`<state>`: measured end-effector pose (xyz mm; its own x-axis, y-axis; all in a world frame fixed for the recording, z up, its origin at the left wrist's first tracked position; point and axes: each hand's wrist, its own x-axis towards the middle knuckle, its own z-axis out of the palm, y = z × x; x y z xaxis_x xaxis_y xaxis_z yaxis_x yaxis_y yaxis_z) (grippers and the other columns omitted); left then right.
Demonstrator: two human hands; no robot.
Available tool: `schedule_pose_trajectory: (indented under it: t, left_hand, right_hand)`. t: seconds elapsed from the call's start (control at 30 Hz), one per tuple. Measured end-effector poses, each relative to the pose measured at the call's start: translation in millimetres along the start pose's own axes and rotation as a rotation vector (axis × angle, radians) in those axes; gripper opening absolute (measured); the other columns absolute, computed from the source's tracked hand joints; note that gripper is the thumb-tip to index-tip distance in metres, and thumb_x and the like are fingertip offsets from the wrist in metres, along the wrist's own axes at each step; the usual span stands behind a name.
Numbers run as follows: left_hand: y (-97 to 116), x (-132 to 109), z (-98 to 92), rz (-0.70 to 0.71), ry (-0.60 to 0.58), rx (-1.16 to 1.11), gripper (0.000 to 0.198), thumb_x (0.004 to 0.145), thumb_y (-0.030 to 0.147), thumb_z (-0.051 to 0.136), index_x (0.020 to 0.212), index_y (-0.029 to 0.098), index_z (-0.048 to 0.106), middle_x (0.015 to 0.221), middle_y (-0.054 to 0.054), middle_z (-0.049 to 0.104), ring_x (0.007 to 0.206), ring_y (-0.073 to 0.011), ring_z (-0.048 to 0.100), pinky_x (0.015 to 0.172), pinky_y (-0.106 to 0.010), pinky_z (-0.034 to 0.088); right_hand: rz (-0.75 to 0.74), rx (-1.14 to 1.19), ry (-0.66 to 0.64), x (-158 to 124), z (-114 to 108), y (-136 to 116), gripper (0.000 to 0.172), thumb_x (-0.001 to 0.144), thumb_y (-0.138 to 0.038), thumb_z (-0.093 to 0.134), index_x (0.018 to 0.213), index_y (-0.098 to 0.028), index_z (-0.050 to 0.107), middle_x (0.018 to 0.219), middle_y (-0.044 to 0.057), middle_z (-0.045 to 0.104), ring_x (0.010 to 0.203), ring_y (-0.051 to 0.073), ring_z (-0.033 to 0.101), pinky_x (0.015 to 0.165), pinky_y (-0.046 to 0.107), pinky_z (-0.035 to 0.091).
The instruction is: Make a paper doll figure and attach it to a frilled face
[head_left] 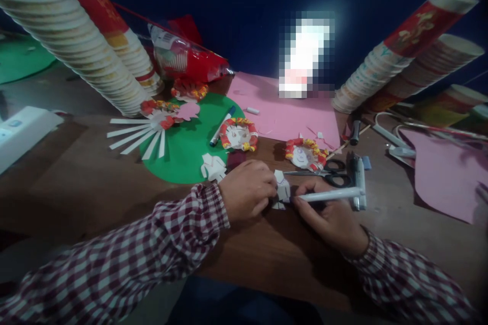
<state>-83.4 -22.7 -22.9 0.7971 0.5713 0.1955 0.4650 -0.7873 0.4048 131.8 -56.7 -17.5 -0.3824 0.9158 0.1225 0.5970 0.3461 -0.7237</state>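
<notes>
My right hand point(335, 221) grips a white marker point(335, 194), its dark tip at the edge of a small white paper cutout point(281, 188). The curled fingers of my left hand point(247, 190) press on that cutout's left side and cover part of it. A second white paper cutout point(212, 166) lies just beyond my left wrist. Behind the hands sit two red-and-yellow twisted-paper rings with drawn white centres, the left ring point(239, 134) and the right ring point(306, 154). Black-handled scissors point(337, 172) lie beyond my right hand.
A green paper disc point(173, 162) and a pink sheet point(284, 119) lie on the wooden table point(244, 259). Tall paper-cup stacks lean at left point(76, 35) and right point(412, 40). Several markers point(358, 183) lie right of the scissors. A white power strip point(26, 134) is far left.
</notes>
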Motion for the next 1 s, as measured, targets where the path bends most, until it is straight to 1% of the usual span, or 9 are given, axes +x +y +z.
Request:
schedule_pose_trajectory:
  t: [0.07,0.33,0.67,0.87,1.0]
  left_hand:
    - [0.3,0.4,-0.5,-0.002,-0.009,0.007,0.018,0.075,0.012,0.054,0.085,0.018,0.067,0.092,-0.004,0.065,0.092,-0.0193,0.051,0.085,-0.037,0.040]
    - [-1.9,0.3,4.2,0.006,0.017,-0.015,0.019,0.075,0.013,0.051,0.083,0.018,0.067,0.092,-0.005,0.065,0.090,-0.0202,0.051,0.085,-0.037,0.039]
    - [-2.4,2.2,3.0,-0.027,0.026,-0.078,0.025,0.073,0.011,0.049,0.086,0.018,0.069,0.089,-0.004,0.066,0.087,-0.0198,0.052,0.082,-0.037,0.039]
    - [-2.8,2.0,3.8,-0.021,0.040,-0.085,0.025,0.072,0.010,0.049,0.085,0.018,0.069,0.088,-0.005,0.066,0.087,-0.0195,0.052,0.081,-0.036,0.039]
    - [-2.7,1.9,4.3,-0.027,0.043,-0.076,0.024,0.073,0.010,0.049,0.084,0.018,0.069,0.087,-0.004,0.066,0.086,-0.0195,0.052,0.080,-0.036,0.039]
  right_hand:
    - [0.000,-0.007,-0.002,0.0,0.7,1.1,0.005,0.083,-0.022,0.055,0.079,-0.020,0.053,0.068,-0.001,0.058,0.060,0.013,0.054,0.057,0.025,0.041]
    - [0.008,-0.006,0.005,-0.6,1.2,0.9,0.004,0.084,-0.023,0.055,0.080,-0.020,0.054,0.069,0.000,0.059,0.061,0.014,0.055,0.057,0.025,0.042]
    - [-0.001,0.015,0.009,-0.4,1.2,0.8,0.003,0.083,-0.020,0.056,0.081,-0.020,0.053,0.069,-0.001,0.058,0.061,0.012,0.052,0.057,0.024,0.041]
    - [0.004,-0.003,0.011,-0.9,1.3,1.4,0.003,0.082,-0.020,0.057,0.081,-0.020,0.054,0.071,0.000,0.059,0.063,0.013,0.054,0.058,0.024,0.042]
    - [-0.009,-0.003,0.016,-0.6,1.4,1.5,0.003,0.083,-0.020,0.057,0.081,-0.020,0.054,0.069,-0.001,0.059,0.061,0.013,0.053,0.057,0.023,0.041]
